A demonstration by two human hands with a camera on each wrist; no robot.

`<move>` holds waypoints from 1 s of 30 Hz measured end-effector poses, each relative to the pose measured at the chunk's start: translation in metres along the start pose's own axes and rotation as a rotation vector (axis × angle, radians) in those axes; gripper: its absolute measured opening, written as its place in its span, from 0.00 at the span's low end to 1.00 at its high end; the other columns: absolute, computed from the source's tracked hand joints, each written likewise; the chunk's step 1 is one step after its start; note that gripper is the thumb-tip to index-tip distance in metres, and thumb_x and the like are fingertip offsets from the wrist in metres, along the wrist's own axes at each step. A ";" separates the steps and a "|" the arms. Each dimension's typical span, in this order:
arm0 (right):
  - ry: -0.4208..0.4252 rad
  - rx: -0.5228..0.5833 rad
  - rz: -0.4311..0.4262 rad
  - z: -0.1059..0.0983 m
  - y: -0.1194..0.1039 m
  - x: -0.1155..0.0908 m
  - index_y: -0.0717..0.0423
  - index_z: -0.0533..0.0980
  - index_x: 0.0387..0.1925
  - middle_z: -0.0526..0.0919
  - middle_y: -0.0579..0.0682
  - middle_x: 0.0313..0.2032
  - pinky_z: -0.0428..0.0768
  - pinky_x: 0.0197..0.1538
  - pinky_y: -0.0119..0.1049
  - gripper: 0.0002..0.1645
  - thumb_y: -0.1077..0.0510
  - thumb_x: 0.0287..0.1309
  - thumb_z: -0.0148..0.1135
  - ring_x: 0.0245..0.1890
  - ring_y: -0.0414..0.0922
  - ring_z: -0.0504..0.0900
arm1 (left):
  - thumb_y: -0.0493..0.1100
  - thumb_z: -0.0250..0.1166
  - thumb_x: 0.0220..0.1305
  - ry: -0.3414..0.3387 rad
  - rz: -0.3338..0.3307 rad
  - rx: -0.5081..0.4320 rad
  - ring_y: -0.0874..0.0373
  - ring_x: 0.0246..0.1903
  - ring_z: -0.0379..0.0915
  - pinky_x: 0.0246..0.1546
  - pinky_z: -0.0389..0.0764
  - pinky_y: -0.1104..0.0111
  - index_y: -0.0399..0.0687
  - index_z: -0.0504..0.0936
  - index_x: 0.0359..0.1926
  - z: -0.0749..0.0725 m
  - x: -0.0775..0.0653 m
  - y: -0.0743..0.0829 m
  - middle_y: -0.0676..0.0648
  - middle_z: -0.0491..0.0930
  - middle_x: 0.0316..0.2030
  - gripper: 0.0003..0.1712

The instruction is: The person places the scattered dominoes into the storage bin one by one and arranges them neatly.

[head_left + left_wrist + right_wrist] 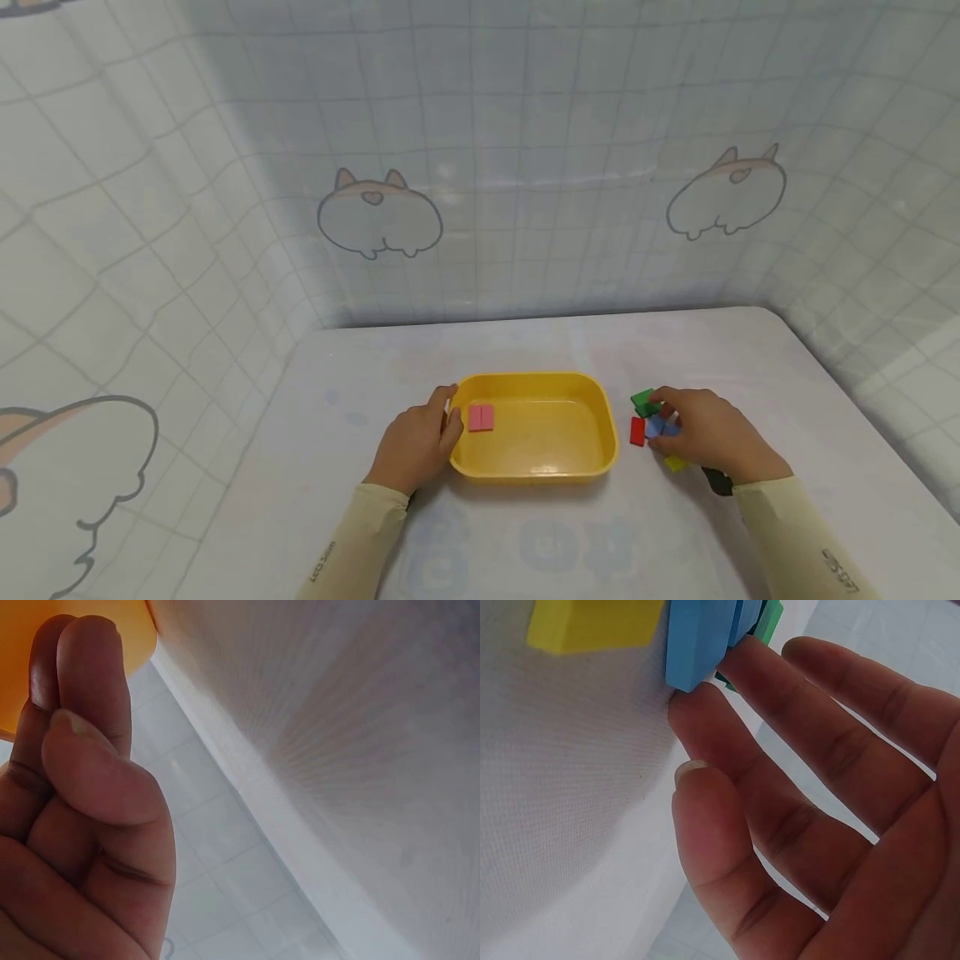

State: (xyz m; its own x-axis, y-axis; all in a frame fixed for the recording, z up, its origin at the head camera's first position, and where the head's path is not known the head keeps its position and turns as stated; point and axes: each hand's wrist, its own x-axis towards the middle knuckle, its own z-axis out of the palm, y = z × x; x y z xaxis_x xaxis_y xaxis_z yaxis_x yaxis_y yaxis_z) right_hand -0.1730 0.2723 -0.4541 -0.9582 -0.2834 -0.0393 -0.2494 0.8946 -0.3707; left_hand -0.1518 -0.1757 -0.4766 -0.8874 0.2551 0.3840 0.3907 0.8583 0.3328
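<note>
My left hand rests against the left end of a yellow tray, with thumb and fingertips at its rim. Two pink tiles lie side by side inside the tray. On the table to the right, my right hand reaches over a cluster of small tiles. Its fingertips are at the blue tiles, and the thumb stands apart from them. Around these lie green tiles, a red tile and a yellow tile. The hand partly hides the cluster.
A pale table with faint prints carries everything. Behind it hangs a white gridded curtain with cartoon animal drawings, and more of it closes off both sides. A dark object shows beneath the right wrist.
</note>
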 end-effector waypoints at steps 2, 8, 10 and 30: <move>0.003 0.005 -0.003 0.001 0.001 0.001 0.48 0.82 0.54 0.84 0.43 0.38 0.82 0.38 0.41 0.31 0.46 0.48 0.84 0.37 0.43 0.80 | 0.49 0.56 0.77 -0.003 -0.006 -0.007 0.66 0.12 0.51 0.14 0.60 0.69 0.46 0.78 0.65 -0.001 0.000 0.000 0.61 0.63 0.14 0.22; -0.002 0.015 0.001 0.003 0.001 0.002 0.48 0.83 0.54 0.84 0.42 0.38 0.82 0.39 0.41 0.31 0.46 0.48 0.84 0.37 0.44 0.80 | 0.49 0.57 0.77 0.002 -0.007 -0.028 0.67 0.12 0.50 0.14 0.58 0.69 0.45 0.78 0.64 -0.003 -0.002 0.000 0.61 0.62 0.14 0.22; -0.004 0.012 0.005 0.002 0.001 0.002 0.48 0.83 0.54 0.84 0.43 0.39 0.83 0.39 0.42 0.31 0.46 0.48 0.84 0.37 0.44 0.80 | 0.49 0.57 0.77 0.004 -0.005 -0.029 0.67 0.12 0.50 0.14 0.58 0.69 0.45 0.78 0.64 -0.002 -0.001 0.000 0.61 0.62 0.14 0.22; -0.057 0.024 0.031 -0.002 -0.003 -0.003 0.52 0.75 0.63 0.85 0.46 0.42 0.86 0.42 0.47 0.40 0.45 0.52 0.82 0.38 0.45 0.81 | 0.49 0.56 0.77 -0.018 -0.008 -0.022 0.66 0.12 0.51 0.15 0.60 0.70 0.46 0.77 0.65 -0.003 -0.001 0.002 0.60 0.63 0.15 0.22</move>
State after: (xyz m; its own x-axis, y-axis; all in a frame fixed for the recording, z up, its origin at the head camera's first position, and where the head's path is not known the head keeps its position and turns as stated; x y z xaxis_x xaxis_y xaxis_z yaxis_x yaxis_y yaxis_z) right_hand -0.1692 0.2710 -0.4504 -0.9557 -0.2754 -0.1039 -0.2155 0.8951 -0.3903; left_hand -0.1494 -0.1753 -0.4737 -0.8947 0.2567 0.3655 0.3888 0.8504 0.3544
